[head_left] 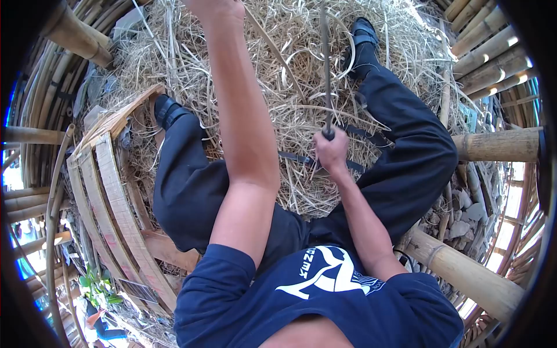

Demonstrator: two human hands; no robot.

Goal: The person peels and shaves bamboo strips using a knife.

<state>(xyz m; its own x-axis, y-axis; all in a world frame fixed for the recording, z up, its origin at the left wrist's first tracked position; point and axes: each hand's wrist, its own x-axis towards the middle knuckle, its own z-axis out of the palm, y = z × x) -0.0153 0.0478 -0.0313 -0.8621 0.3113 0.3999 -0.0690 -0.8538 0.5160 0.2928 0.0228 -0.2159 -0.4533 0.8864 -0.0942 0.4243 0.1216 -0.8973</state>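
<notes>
Head-worn view — close, steeply downward

Most of the left hand [214,6] and the far end of the long tool [327,69] are cut off at my remote view's upper edge.

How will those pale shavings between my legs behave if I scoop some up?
The shavings look thin, so a handful is probably light. Their curled shapes suggest they'd bend easily. Being tangled, they may lift in clumps.

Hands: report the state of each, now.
Left hand: cut off by the top edge; grip cannot be told.
Right hand: closed around the dark handle of a long thin tool.
</notes>
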